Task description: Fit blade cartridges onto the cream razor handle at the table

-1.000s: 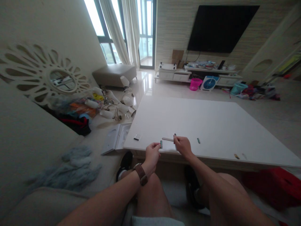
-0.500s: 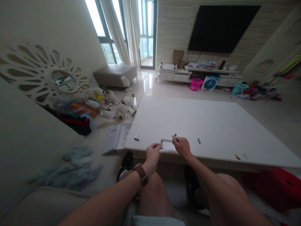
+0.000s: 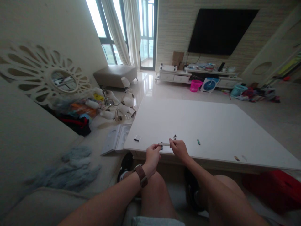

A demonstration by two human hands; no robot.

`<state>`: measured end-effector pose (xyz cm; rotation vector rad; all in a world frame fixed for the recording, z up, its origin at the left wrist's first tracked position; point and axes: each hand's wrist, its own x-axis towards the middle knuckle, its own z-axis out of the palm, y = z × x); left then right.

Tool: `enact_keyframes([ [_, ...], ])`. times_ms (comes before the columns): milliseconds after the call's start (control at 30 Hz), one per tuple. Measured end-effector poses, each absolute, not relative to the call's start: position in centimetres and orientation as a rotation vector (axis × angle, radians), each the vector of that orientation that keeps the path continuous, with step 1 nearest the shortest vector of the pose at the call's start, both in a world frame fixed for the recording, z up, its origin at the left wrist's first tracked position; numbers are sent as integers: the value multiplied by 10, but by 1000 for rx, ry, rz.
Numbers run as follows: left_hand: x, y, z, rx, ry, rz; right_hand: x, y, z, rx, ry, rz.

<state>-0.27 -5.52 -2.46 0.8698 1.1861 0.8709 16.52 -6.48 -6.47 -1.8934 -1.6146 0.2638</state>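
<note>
My left hand (image 3: 152,155), with a brown watch (image 3: 141,175) on its wrist, pinches a small dark rectangular piece (image 3: 161,148) over the near edge of the white table (image 3: 188,119). A pale, flat strip (image 3: 166,144) is gripped by my right hand (image 3: 179,148). Its far end lies across the top of the dark piece, by the left fingertips; whether they touch is too small to tell. Just beyond my right hand, a little dark curled part (image 3: 174,137) rests on the tabletop. Farther right lies a thin green piece (image 3: 198,142).
A small clear-and-black item (image 3: 137,138) lies at the table's left corner. To the right are a brown piece (image 3: 236,158) and a clear sliver (image 3: 244,158). An open white box (image 3: 116,138) and a chandelier (image 3: 119,108) stand on the floor at left. A red stool-like object (image 3: 274,190) is at lower right.
My right hand has moved left and slightly down, bringing the strip over the dark piece. The dark curled part, earlier partly behind my right fingers, now shows on the table.
</note>
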Motion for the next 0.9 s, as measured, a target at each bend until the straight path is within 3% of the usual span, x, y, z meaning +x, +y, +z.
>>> enact_keyframes([
  [167, -4, -56, -23, 875, 1177, 869, 183, -63, -57, -2047, -1482, 147],
  [433, -3, -55, -26, 858, 1174, 881, 165, -65, -61, -1842, -1583, 272],
  [900, -2, -56, -22, 836, 1185, 870, 176, -63, -54, -1935, -1432, 208],
])
